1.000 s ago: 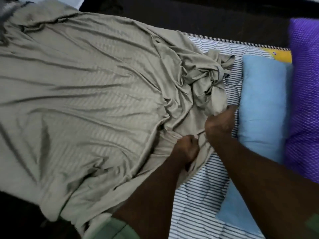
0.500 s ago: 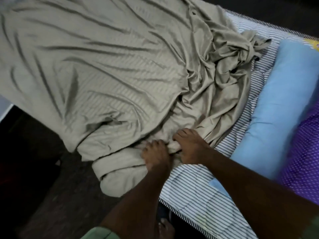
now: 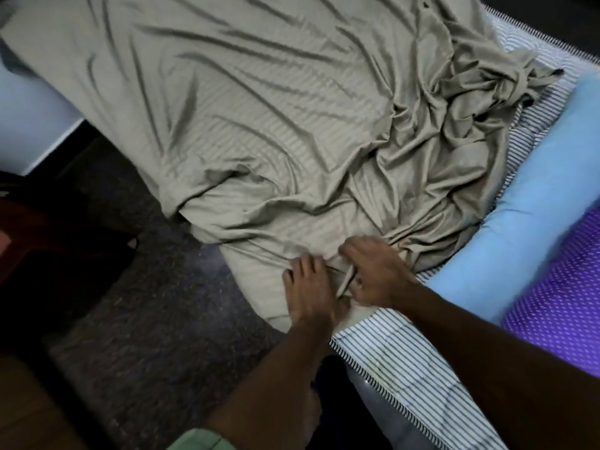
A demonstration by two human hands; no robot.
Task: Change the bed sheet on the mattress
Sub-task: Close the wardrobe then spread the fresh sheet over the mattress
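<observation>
A light blue pillow point(image 3: 532, 203) lies along the right side of the bed. A purple pillow with white dots point(image 3: 565, 303) sits just beside it, at the right edge of view. Dark speckled floor point(image 3: 156, 319) shows to the left of the bed. A white panel point(image 3: 29, 125) stands at the far left. A dark reddish-brown object point(image 3: 48, 235) sits on the floor near it; what it is cannot be determined.

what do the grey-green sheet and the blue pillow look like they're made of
The grey-green sheet looks like thin woven fabric with a slight satin sheen: soft drapes, fine creases and a faint woven stripe. Fibre can't be told. The blue pillow looks like matte plain cloth over soft stuffing, judging by its rounded, puffy shape.
</observation>
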